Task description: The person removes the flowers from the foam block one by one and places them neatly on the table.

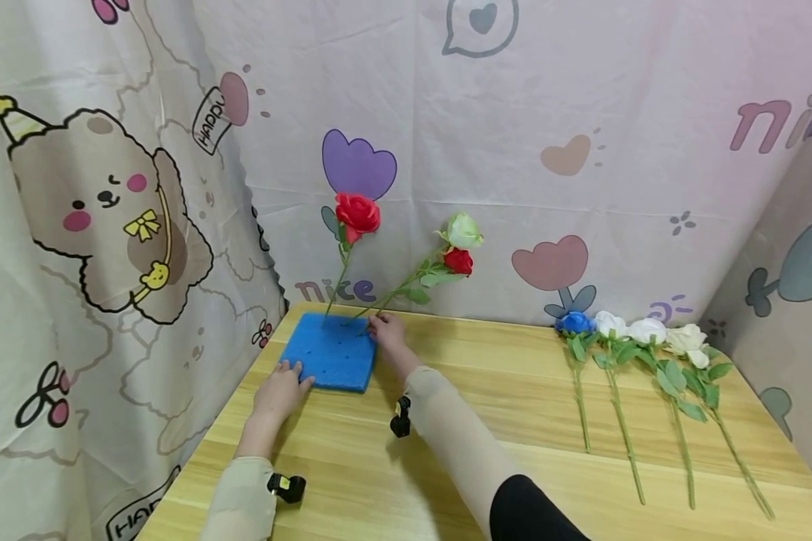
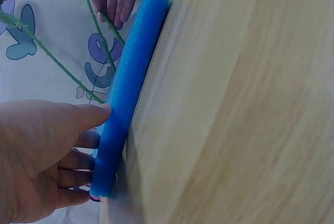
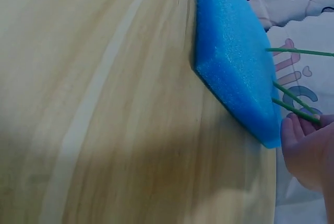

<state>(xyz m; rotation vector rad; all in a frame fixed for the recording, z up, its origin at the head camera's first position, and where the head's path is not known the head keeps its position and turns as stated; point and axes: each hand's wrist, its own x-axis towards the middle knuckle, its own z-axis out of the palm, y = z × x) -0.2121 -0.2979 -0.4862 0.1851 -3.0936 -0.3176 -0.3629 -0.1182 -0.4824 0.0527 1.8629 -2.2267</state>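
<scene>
From where I stand, the right hand (image 1: 387, 334) pinches a thin green stem (image 3: 295, 110) low by the far right corner of the blue foam block (image 1: 331, 364) on the table (image 1: 534, 391), while the left hand (image 1: 280, 392) rests, fingers loosely spread, on its near left corner. The pale green rose (image 1: 464, 231) and smaller red rose (image 1: 458, 261) lean so far right (whose stem is pinched, I can't tell) that, if set shallowly, they could topple, and a sideways push might bend that stem.

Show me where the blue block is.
In the head view, the blue block lies left of centre on the table, between the left hand and the right hand.
</scene>
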